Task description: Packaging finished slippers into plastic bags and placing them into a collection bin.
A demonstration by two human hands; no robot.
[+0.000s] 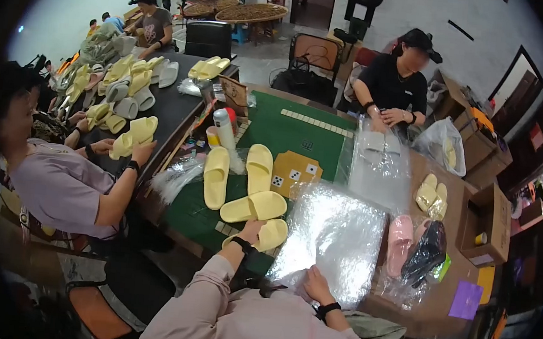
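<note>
My left hand grips a pale yellow slide slipper near the table's front edge. Just beyond it lies another yellow slipper, turned sideways. Two more yellow slippers, one on the left and one on the right, rest sole-down on the green mat. On my right is a stack of shiny clear plastic bags. The fingers of my right hand are closed on the near edge of the top bag; their tips are partly hidden.
Across the table, a person handles a grey slipper on clear bags. A person at left holds yellow slippers beside a slipper pile. Bagged slippers and a cardboard box sit right; a spray can stands left.
</note>
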